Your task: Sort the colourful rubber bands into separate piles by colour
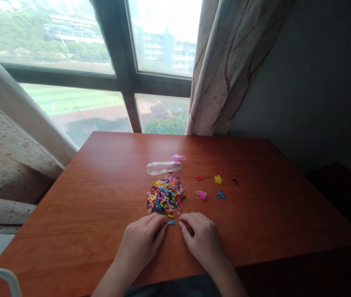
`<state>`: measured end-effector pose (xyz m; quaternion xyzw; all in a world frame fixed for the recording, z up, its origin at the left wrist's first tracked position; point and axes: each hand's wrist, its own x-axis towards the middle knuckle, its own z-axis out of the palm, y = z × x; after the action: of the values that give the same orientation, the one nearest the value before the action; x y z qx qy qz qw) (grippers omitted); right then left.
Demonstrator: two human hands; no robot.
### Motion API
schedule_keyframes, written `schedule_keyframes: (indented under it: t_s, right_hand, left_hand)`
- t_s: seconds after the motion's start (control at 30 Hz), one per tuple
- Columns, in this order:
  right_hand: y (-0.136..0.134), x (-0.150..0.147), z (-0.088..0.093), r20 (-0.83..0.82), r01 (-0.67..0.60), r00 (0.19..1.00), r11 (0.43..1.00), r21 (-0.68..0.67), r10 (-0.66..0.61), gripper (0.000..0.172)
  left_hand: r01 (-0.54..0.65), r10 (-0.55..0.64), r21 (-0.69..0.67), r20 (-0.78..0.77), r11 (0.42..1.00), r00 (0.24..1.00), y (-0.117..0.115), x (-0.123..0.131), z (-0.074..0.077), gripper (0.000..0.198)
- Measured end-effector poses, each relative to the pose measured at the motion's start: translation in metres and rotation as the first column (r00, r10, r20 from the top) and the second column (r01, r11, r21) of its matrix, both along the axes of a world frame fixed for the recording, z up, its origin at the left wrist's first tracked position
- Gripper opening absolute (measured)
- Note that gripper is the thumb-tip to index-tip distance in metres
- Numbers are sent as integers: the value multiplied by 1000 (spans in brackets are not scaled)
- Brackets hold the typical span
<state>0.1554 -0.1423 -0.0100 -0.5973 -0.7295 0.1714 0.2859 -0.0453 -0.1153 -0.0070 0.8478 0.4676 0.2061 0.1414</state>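
Note:
Between thumb and fingertips, my left hand [143, 235] pinches a small blue rubber band [171, 222], whose end sticks out to the right. A short gap to the right, my right hand [205, 237] has its thumb and fingertips drawn together; whether anything is in them cannot be made out. Just beyond both hands lies a mixed heap of colourful rubber bands [166, 196]. Small groups sorted by colour sit to its right: red bands [199, 177], yellow bands [218, 180], black bands [235, 181], pink bands [202, 194] and blue bands [220, 194].
Behind the heap a clear plastic bottle [163, 167] lies on its side, with a pink cap [178, 158] by its neck. The wooden table [101, 185] reaches to the window. Curtains [225, 62] hang on both sides. A white curved rail [0, 272] stands at lower left.

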Motion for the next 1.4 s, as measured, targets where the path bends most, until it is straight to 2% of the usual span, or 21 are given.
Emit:
schedule_keyframes:
  t_s: [0.17, 0.47, 0.93, 1.17, 1.3, 1.4]
  right_hand:
    - [-2, -3, 2, -45, -71, 997, 997, -17, 70, 13]
    - [-4, -2, 8, -27, -133, 991, 991, -20, 133, 16]
    - [-3, -4, 3, -45, -77, 996, 997, 8, 77, 11]
    - [-1, -8, 5, 41, -81, 996, 997, 3, 81, 12]
    - [-1, -2, 2, -63, -50, 997, 998, 27, 51, 14]
    - [1, 17, -2, -148, 62, 988, 997, 51, -53, 16]
  left_hand:
    - [56, -56, -19, 48, 998, 997, 0, -1, -2, 15]
    - [33, -33, 0, 69, 999, 997, 1, 1, 1, 14]
    - [13, -10, -39, 78, 999, 997, 1, 0, 1, 12]
    - [23, -16, -59, 109, 998, 994, 1, 0, 3, 15]
    - [20, -10, -80, 124, 997, 992, 0, 0, 3, 14]
    - [19, -9, -81, 122, 996, 993, 0, 0, 4, 15]
